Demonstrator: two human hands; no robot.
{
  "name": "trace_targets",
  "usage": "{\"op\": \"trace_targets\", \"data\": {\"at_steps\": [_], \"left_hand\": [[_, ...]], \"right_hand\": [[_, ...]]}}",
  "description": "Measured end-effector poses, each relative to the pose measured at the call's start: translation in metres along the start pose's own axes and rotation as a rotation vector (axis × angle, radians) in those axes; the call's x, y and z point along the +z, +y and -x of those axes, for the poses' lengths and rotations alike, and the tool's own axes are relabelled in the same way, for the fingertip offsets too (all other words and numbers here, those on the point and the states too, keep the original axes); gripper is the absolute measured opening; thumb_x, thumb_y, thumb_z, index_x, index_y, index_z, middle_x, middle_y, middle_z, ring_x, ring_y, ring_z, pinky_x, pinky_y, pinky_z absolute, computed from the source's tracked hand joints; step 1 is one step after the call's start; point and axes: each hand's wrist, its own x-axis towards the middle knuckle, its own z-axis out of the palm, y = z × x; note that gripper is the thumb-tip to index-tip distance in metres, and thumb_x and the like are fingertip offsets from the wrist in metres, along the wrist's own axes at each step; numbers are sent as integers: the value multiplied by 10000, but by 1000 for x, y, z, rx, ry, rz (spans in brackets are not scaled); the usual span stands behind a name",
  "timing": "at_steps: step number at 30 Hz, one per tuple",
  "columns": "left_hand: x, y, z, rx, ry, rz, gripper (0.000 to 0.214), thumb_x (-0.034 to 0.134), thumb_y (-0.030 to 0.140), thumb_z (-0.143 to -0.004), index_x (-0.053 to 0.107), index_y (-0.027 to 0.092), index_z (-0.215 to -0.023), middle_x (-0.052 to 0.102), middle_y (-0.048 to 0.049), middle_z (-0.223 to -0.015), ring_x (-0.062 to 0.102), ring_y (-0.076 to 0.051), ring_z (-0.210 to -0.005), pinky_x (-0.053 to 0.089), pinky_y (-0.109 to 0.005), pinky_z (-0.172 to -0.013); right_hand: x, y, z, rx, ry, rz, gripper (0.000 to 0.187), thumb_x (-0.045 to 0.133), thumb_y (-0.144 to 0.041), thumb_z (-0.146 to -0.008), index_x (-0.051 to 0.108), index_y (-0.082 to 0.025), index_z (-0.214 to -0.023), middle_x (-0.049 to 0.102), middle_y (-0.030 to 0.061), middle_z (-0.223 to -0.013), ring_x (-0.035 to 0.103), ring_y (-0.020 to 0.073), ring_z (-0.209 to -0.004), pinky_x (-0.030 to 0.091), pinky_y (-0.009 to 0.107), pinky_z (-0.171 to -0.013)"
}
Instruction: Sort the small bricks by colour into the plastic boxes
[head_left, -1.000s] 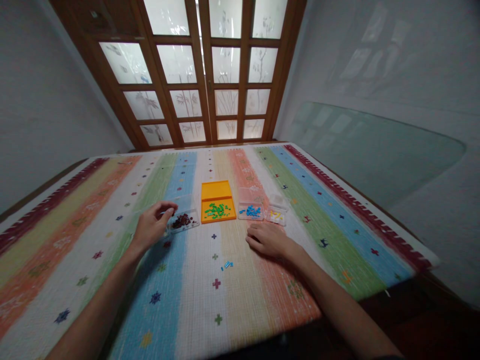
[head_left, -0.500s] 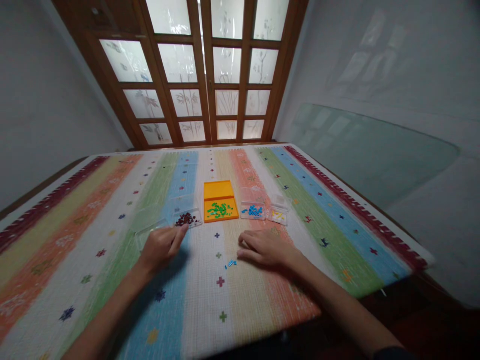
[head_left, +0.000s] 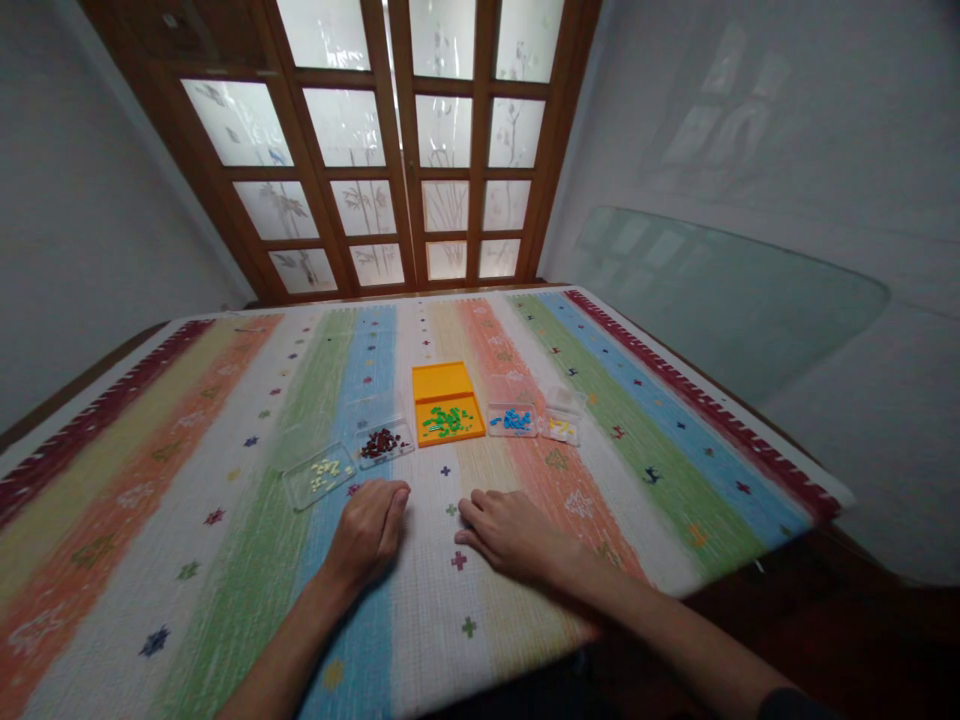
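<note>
My left hand is closed with its thumb along the bent fingers, knuckles up, over the blue stripe; anything inside it is hidden. My right hand rests palm down to its right, fingers bent and close together; what lies beneath them cannot be seen. Beyond the left hand are a clear box of cream pieces and a clear box of dark red pieces. An orange case lies open behind the gap between my hands, holding small green pieces. Blue pieces fill a clear box beyond my right hand.
Right of the blue pieces stands a clear box with yellow pieces. A striped cloth covers the table, whose near edge slopes up to the right. Wooden doors with glass panes stand past the far edge, with walls at both sides.
My left hand has moved right and nearer me, uncovering the cream pieces. My right hand has shifted slightly left and nearer, over the spot where a few loose blue pieces lay; they no longer show.
</note>
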Motion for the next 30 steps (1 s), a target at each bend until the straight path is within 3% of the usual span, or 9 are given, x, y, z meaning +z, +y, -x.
{"op": "trace_targets", "data": {"at_steps": [4,12,16,20,25,30], "left_hand": [[-4,-4,-1,-37,-13,21,353,330,172,-1018,582,201,-772,663,-39,-682,615,-185,-640,512,-344,-689],[-4,-12,1,0,-41,-3,330,377,172,-999,585,201,-743,649,-28,-666,567,-174,-577,474,-356,-692],[-4,-11,0,2,-50,-10,340,379,184,-1009,583,201,-738,638,-17,-649,543,-161,-552,451,-356,-705],[-5,-10,-1,-2,-69,3,349,381,192,-1011,582,199,-726,632,-22,-640,541,-164,-558,452,-351,-697],[-4,-11,-1,19,-39,-16,349,397,201,-1014,596,193,-727,637,-40,-662,567,-185,-605,453,-335,-667],[-2,-11,0,11,5,-63,389,422,233,-1028,546,198,-660,561,-14,-599,524,-160,-557,420,-297,-608]], "right_hand": [[1,-3,-2,-33,-13,0,201,408,-288,-1058,559,-177,-1132,671,93,-990,657,215,-827,446,296,-629],[0,-8,9,17,-44,-6,262,424,-37,-942,546,-134,-1153,631,157,-1089,650,245,-910,516,333,-716],[-1,-8,13,54,-52,-59,315,402,7,-902,547,-119,-1151,614,176,-1140,639,237,-964,516,334,-802],[1,-3,12,49,-50,-132,234,400,-31,-925,564,-106,-1073,620,158,-1064,622,219,-883,503,328,-777],[-3,18,13,51,83,-285,200,368,-198,-1021,560,-146,-998,621,107,-981,572,181,-801,472,308,-759],[-18,73,3,126,328,-390,143,418,-206,-970,547,-172,-920,623,84,-913,552,178,-799,439,308,-766]]}}
